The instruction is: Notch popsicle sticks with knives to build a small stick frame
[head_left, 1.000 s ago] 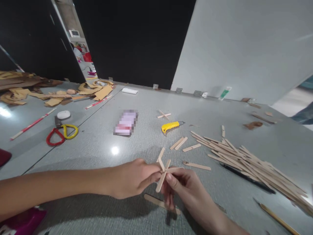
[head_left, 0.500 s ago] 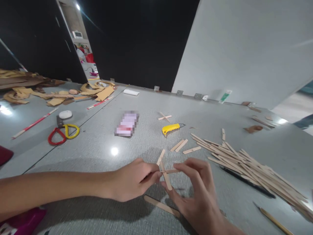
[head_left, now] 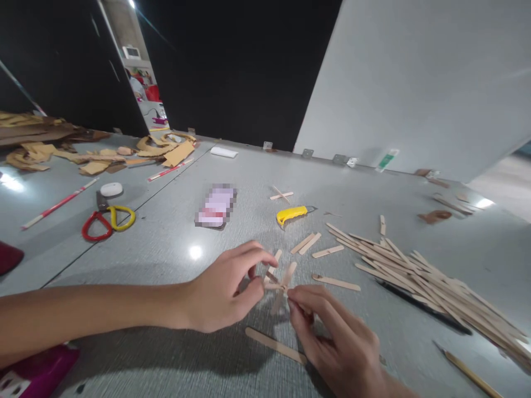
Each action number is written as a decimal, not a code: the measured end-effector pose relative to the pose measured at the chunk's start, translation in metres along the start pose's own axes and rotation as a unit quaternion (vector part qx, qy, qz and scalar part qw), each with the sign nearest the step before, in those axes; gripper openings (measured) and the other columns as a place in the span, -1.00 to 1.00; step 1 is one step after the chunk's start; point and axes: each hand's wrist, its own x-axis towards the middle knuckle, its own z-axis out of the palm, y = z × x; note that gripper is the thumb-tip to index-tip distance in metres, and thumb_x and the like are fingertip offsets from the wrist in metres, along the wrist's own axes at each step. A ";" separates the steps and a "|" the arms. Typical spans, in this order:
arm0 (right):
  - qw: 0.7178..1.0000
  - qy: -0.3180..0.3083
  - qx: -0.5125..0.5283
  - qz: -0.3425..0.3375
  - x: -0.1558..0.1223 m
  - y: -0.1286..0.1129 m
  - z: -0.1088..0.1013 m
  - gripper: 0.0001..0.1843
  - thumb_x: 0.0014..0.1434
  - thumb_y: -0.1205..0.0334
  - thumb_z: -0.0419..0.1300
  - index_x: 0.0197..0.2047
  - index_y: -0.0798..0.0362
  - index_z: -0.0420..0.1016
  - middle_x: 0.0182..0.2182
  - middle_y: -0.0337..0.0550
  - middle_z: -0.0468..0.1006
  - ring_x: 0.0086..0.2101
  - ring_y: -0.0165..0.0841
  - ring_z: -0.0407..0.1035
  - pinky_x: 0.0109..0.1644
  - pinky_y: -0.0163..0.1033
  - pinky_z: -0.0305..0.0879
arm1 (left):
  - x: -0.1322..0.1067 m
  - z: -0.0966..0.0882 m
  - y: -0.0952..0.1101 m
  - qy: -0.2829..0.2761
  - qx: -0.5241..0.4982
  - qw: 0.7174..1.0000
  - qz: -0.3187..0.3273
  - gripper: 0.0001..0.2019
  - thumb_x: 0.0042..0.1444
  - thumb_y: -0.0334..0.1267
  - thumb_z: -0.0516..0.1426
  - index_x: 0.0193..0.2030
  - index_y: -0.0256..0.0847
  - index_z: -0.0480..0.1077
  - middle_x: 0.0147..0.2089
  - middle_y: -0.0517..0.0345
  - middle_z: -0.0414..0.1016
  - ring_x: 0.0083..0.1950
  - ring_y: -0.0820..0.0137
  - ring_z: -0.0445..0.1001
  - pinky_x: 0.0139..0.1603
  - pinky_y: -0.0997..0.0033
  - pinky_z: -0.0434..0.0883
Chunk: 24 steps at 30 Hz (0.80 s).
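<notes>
In the head view, my right hand (head_left: 338, 337) pinches a small piece of crossed craft sticks (head_left: 290, 271) between thumb and fingertips. My left hand (head_left: 230, 287) is at the left of this piece, thumb and index finger apart around its left side. Whether a fingertip touches it I cannot tell. Another short craft stick (head_left: 277, 257) shows just behind the cross, partly hidden. A long craft stick (head_left: 274, 345) lies in front, one end under my right hand. Beyond that hand rests a notched craft stick (head_left: 337, 282).
A yellow utility knife (head_left: 292, 214), small crossed sticks (head_left: 281, 194) and cut sticks (head_left: 327, 251) lie beyond my hands. To the right are a stick pile (head_left: 415, 273) and a pencil (head_left: 468, 370). Leftward are a phone (head_left: 217, 205), scissors (head_left: 99, 225) and cardboard scraps (head_left: 99, 160).
My left thumb and index finger have parted from their pinch. My right hand has drawn closer to the centre of the cross, which has turned. The notched stick has come into view.
</notes>
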 end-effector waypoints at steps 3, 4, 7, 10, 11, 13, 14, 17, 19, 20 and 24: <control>0.999 0.029 0.017 0.042 -0.001 0.000 0.000 -0.77 0.36 0.53 0.16 -0.06 0.00 0.46 -0.26 -0.26 0.61 -0.32 -0.48 0.53 -0.15 -0.41 0.43 | -0.001 0.000 -0.003 -0.025 0.031 0.998 0.048 -0.54 0.18 -0.54 0.03 0.19 -0.18 0.38 0.15 0.05 0.48 0.18 0.28 0.43 0.23 0.19 0.40; 0.998 0.032 0.026 0.054 -0.001 0.000 0.000 -0.78 0.36 0.52 0.17 -0.07 -0.01 0.46 -0.27 -0.27 0.61 -0.32 -0.48 0.53 -0.16 -0.42 0.44 | -0.002 0.001 -0.004 -0.036 0.037 0.997 0.056 -0.51 0.17 -0.54 0.05 0.23 -0.19 0.37 0.15 0.04 0.50 0.19 0.27 0.43 0.24 0.18 0.40; 0.996 0.023 0.058 0.065 -0.001 -0.001 0.000 -0.80 0.36 0.47 0.18 -0.08 -0.04 0.45 -0.27 -0.29 0.62 -0.31 -0.48 0.56 -0.18 -0.43 0.46 | -0.004 0.004 -0.007 -0.051 0.073 0.989 0.115 -0.63 0.27 -0.47 0.13 0.20 -0.25 0.39 0.04 0.02 0.58 0.06 0.27 0.50 0.11 0.21 0.44; 0.995 0.001 0.077 0.070 -0.001 -0.004 0.000 -0.81 0.38 0.45 0.18 -0.07 -0.06 0.46 -0.29 -0.33 0.62 -0.33 -0.49 0.56 -0.21 -0.44 0.46 | -0.005 0.005 -0.007 -0.031 0.121 0.973 0.193 -0.83 0.45 -0.39 0.06 0.07 -0.29 0.44 -0.11 0.04 0.62 -0.11 0.32 0.52 0.00 0.25 0.42; 0.994 -0.008 0.077 0.076 0.000 -0.005 -0.001 -0.80 0.39 0.44 0.18 -0.05 -0.07 0.47 -0.29 -0.34 0.63 -0.34 -0.49 0.56 -0.21 -0.44 0.45 | -0.004 0.005 -0.006 -0.026 0.125 0.970 0.205 -0.83 0.47 -0.39 0.03 0.04 -0.29 0.45 -0.17 0.06 0.60 -0.17 0.34 0.50 -0.04 0.28 0.42; 0.993 -0.027 0.072 0.094 0.000 -0.007 -0.001 -0.79 0.41 0.42 0.17 -0.02 -0.09 0.48 -0.29 -0.35 0.64 -0.36 -0.49 0.56 -0.22 -0.44 0.43 | -0.003 0.003 -0.005 -0.025 0.110 0.973 0.202 -0.82 0.48 -0.39 0.03 -0.01 -0.29 0.47 -0.22 0.07 0.53 -0.20 0.37 0.45 -0.08 0.35 0.41; 0.991 -0.037 0.072 0.104 0.000 -0.008 -0.002 -0.80 0.42 0.41 0.16 -0.02 -0.09 0.49 -0.30 -0.35 0.65 -0.38 -0.49 0.55 -0.25 -0.43 0.42 | -0.002 0.003 -0.005 -0.032 0.092 0.977 0.190 -0.82 0.47 -0.39 0.04 -0.04 -0.28 0.48 -0.21 0.07 0.50 -0.18 0.38 0.44 -0.09 0.38 0.42; 0.983 -0.064 0.094 0.141 0.002 -0.008 -0.002 -0.84 0.43 0.37 0.14 -0.11 -0.07 0.52 -0.44 -0.37 0.60 -0.50 -0.48 0.46 -0.38 -0.40 0.35 | 0.000 0.002 -0.006 -0.063 0.026 0.988 0.136 -0.91 0.40 -0.40 0.14 -0.09 -0.25 0.49 -0.09 0.06 0.46 -0.08 0.42 0.47 -0.04 0.46 0.43; 0.971 -0.088 0.133 0.177 0.003 -0.008 -0.002 -0.83 0.45 0.32 0.12 -0.16 -0.04 0.53 -0.53 -0.38 0.52 -0.56 -0.46 0.40 -0.45 -0.38 0.30 | 0.001 0.002 -0.008 -0.082 -0.001 0.990 0.113 -0.94 0.35 -0.44 0.18 -0.12 -0.24 0.47 -0.10 0.11 0.50 -0.12 0.47 0.49 -0.08 0.52 0.42; 0.963 -0.102 0.155 0.195 0.004 -0.008 -0.001 -0.81 0.47 0.30 0.11 -0.18 -0.03 0.53 -0.55 -0.37 0.49 -0.57 -0.45 0.38 -0.48 -0.37 0.29 | 0.001 0.003 -0.008 -0.087 -0.005 0.991 0.105 -0.94 0.33 -0.45 0.19 -0.15 -0.24 0.47 -0.16 0.16 0.51 -0.20 0.50 0.49 -0.15 0.55 0.41; 0.931 -0.140 0.221 0.254 0.004 -0.010 -0.001 -0.75 0.48 0.22 0.10 -0.24 0.00 0.53 -0.57 -0.34 0.45 -0.56 -0.44 0.33 -0.50 -0.36 0.25 | -0.001 0.004 -0.013 -0.078 0.014 0.990 0.118 -0.92 0.32 -0.45 0.20 -0.22 -0.24 0.46 -0.38 0.29 0.50 -0.42 0.56 0.41 -0.37 0.59 0.32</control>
